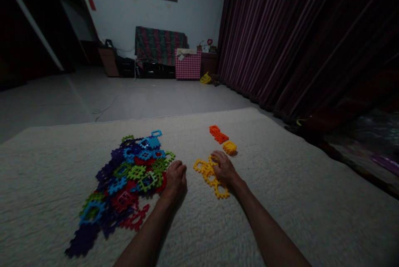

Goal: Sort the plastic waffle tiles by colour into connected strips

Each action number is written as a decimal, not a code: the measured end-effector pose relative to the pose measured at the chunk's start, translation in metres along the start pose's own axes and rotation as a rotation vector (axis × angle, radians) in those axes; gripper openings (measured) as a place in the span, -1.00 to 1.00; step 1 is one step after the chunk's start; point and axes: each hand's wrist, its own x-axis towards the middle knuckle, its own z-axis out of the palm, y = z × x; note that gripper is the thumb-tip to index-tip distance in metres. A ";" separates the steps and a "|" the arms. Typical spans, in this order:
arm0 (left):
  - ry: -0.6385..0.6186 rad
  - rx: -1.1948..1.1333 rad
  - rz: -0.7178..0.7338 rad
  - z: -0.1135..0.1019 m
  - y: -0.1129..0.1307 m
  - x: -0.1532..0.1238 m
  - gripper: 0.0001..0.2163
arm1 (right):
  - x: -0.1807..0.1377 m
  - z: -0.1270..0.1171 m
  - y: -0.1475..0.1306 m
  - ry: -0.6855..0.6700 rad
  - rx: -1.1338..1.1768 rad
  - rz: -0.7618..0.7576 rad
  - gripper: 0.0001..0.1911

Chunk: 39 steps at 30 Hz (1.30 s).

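My left hand [176, 179] rests at the right edge of a heap of toothed plastic building pieces [137, 172] in purple, blue, green and red. Its fingers are curled in, and whatever they may hold is hidden. Over a loose group of yellow toothed frames [209, 177], my right hand [223, 168] has its fingers closed on the upper yellow piece, partly covering it. Just beyond that hand sits a small stack of yellow pieces [230, 147]. Farther out, several orange pieces [218, 134] lie in a short row.
Everything lies on a pale quilted cover [280, 184], whose far edge drops to a tiled floor [165, 96]. Dark purple curtains [264, 30] hang along the right. By the far wall stand a cloth-draped item [160, 47] and a red checked cover [188, 66].
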 end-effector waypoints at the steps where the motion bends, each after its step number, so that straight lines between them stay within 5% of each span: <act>1: 0.012 0.004 0.000 0.001 0.000 0.000 -0.81 | 0.001 0.001 -0.002 0.031 -0.045 0.061 -0.60; 5: 0.036 0.003 0.013 0.003 0.000 -0.001 -0.81 | 0.009 0.004 -0.014 0.032 -0.236 0.263 -0.72; 9: 0.033 0.005 0.012 0.003 0.001 -0.001 -0.80 | 0.019 0.005 -0.029 -0.048 -0.286 0.380 -0.64; 19: 0.102 0.058 0.088 0.008 -0.005 -0.005 -0.82 | 0.029 0.012 -0.041 -0.114 -0.247 0.412 -0.62; 28: 0.091 0.048 0.080 0.009 -0.006 -0.005 -0.82 | 0.049 -0.037 0.013 0.347 -0.157 0.297 -0.55; 39: 0.087 0.064 0.076 0.003 0.004 -0.002 -0.81 | 0.051 -0.059 0.055 0.200 0.000 0.109 -0.47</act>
